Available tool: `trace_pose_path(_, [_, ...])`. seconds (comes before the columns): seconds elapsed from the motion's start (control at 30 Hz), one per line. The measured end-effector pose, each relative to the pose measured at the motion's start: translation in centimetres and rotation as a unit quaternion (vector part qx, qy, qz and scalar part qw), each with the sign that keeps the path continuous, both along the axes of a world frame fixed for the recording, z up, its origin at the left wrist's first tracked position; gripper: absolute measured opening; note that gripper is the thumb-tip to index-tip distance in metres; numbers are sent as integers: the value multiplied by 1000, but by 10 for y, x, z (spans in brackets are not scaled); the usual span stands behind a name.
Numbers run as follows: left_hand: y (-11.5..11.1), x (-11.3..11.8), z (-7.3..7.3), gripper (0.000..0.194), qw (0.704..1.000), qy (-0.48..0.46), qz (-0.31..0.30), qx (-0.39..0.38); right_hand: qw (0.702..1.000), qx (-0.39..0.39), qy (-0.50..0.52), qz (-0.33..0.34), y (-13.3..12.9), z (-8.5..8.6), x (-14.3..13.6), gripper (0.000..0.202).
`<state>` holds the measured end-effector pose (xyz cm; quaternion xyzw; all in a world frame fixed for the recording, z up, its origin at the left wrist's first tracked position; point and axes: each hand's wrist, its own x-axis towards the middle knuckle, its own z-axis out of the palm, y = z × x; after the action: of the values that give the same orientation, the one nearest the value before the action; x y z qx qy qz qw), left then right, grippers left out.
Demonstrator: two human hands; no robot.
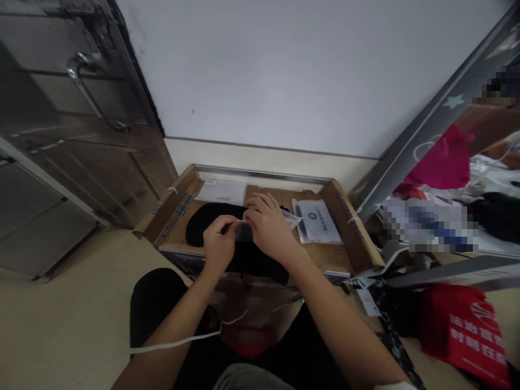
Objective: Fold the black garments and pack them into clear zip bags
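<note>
My left hand (219,241) is closed, with thumb and forefinger pinching the edge of a pale, translucent plastic bag (244,233). Close beside it, my right hand (268,222) bends its fingers over the same edge, its thumb and forefinger pressed together there. A whitish corner, apparently of this bag, sticks out past the right wrist. Dark, soft-looking black items (199,223) lie under and around both hands; their kind is hard to make out. Whatever the bag holds is hidden by my fingers.
A cardboard-lined cart (333,259) with raised sides carries a flat white packet (222,190) and a printed plastic bag (319,222). Left stands a metal door with a handle (95,97). On the right are a cluttered shelf and a red bag (465,330).
</note>
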<state>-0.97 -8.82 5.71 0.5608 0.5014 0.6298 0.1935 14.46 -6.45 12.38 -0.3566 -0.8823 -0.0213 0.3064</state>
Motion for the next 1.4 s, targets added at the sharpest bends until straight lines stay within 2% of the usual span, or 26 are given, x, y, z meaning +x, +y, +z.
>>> trace_pose_path(0.1, [5,-10,4,11,999,-39,19,-7,1000,-1,-5,-24,3,2,13,23])
trace_pose_path(0.3, [20,-39,14,21,991,-125,48,-3,995,18,5,-94,14,3,64,18])
trace_pose_path(0.4, [31,-40,21,24,988,-143,-3,53,990,46,40,-127,17,4,79,17])
trace_pose_path(0.5, [44,-34,27,18,985,-127,-56,99,981,75,104,-144,18,2,85,18])
trace_pose_path(0.6, [52,-34,21,6,992,-83,-61,76,982,50,99,-150,20,-12,87,18])
trace_pose_path(0.73, [48,-46,-10,25,998,26,3,-56,986,-89,-31,-137,16,-51,88,20])
trace_pose_path(0.8, [44,-50,-25,29,991,75,48,-96,982,-129,-37,-136,14,-69,85,21])
trace_pose_path(0.9, [46,-46,-29,28,987,134,71,-59,982,-128,5,-141,17,-80,79,21])
trace_pose_path(1.03, [71,-23,-7,29,977,211,12,33,981,-101,56,-155,45,-74,61,22])
trace_pose_path(1.13, [100,-1,2,33,966,252,-41,28,979,-132,65,-141,76,-73,41,32])
trace_pose_path(1.2, [116,12,-2,35,956,287,-59,-5,976,-148,52,-151,94,-79,29,41])
trace_pose_path(1.27, [127,19,-13,37,939,333,-75,-39,972,-157,24,-173,107,-90,21,45])
trace_pose_path(1.4, [129,19,-39,41,900,425,-80,-55,965,-161,-39,-201,110,-111,17,48])
